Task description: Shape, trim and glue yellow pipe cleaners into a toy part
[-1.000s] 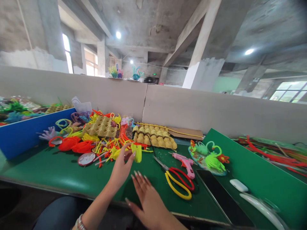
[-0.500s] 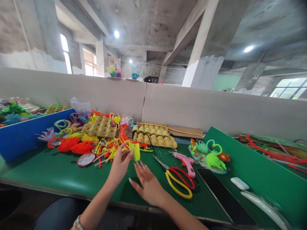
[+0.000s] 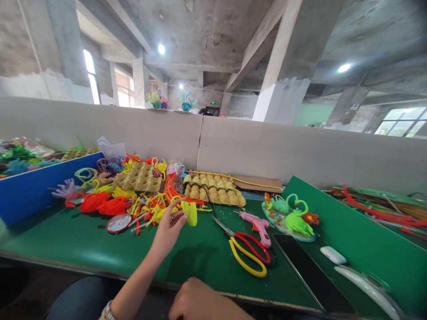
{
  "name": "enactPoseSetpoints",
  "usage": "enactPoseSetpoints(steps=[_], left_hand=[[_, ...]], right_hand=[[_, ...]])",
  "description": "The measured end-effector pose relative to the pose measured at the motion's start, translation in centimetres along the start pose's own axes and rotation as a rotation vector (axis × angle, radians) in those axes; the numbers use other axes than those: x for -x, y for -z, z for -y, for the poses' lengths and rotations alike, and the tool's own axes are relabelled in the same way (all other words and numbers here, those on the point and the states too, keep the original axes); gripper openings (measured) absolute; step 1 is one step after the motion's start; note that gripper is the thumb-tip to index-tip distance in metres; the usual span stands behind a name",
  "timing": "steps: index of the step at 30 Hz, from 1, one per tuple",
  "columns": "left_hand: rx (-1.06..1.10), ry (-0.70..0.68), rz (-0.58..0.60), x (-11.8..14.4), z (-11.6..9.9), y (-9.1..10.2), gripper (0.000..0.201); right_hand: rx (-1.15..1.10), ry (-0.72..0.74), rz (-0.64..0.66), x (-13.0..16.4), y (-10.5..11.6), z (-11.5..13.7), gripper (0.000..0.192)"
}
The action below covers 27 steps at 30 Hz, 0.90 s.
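The small yellow folded pipe-cleaner piece (image 3: 191, 212), pinched between thumb and fingertips of the left hand (image 3: 168, 229) just above the green felt-covered table (image 3: 83, 242), is best kept steady by a light grip at its lower end, so that its fuzzy loops are not crushed. It is seen as a bright, upright bundle of parallel bends, just right of the heap of red and yellow pipe cleaners (image 3: 150, 206) and left of the red-and-yellow-handled scissors (image 3: 245, 251). The right hand (image 3: 200, 304) is held at the near table edge, fingers hidden, so its grip cannot be told.

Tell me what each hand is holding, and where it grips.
The left hand pinches the yellow folded pipe-cleaner piece at its left end; the right hand holds nothing visible.
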State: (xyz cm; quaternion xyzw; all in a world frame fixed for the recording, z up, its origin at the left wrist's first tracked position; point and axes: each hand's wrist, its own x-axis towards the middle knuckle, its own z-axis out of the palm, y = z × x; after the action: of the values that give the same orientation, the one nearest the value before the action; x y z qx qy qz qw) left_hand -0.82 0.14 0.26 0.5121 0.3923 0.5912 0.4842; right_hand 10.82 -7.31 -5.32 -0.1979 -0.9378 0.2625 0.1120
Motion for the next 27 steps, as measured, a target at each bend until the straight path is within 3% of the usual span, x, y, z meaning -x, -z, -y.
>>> enactPoseSetpoints(steps=[2,7,9,14,16,21,27], left_hand=[[0.002,0.005,0.008,0.0,0.1,0.0,0.055],[0.009,-0.002,0.022,-0.1,0.4,0.0,0.053],[0.017,0.004,0.046,-0.1,0.4,0.0,0.053],[-0.044,0.023,0.161,0.5,0.1,-0.4,0.052],[-0.107,-0.001,0.218,0.9,-0.2,-0.6,0.050],[-0.228,-0.029,0.368,2.0,-0.6,-1.1,0.048],[-0.310,-0.040,0.446,2.4,-0.4,-1.3,0.046]], right_hand=[[-0.063,-0.102,-0.120,0.5,2.4,-0.1,0.046],[-0.285,-0.365,-0.392,2.5,8.2,-1.0,0.038],[-0.349,-0.412,-0.516,3.3,9.5,-1.9,0.037],[-0.229,-0.453,-0.840,4.3,10.5,-3.6,0.030],[-0.212,-0.436,-0.868,4.3,10.4,-3.5,0.026],[-0.118,-0.385,-0.766,3.9,10.2,-2.9,0.023],[-0.016,-0.354,-0.771,3.7,10.0,-3.5,0.020]])
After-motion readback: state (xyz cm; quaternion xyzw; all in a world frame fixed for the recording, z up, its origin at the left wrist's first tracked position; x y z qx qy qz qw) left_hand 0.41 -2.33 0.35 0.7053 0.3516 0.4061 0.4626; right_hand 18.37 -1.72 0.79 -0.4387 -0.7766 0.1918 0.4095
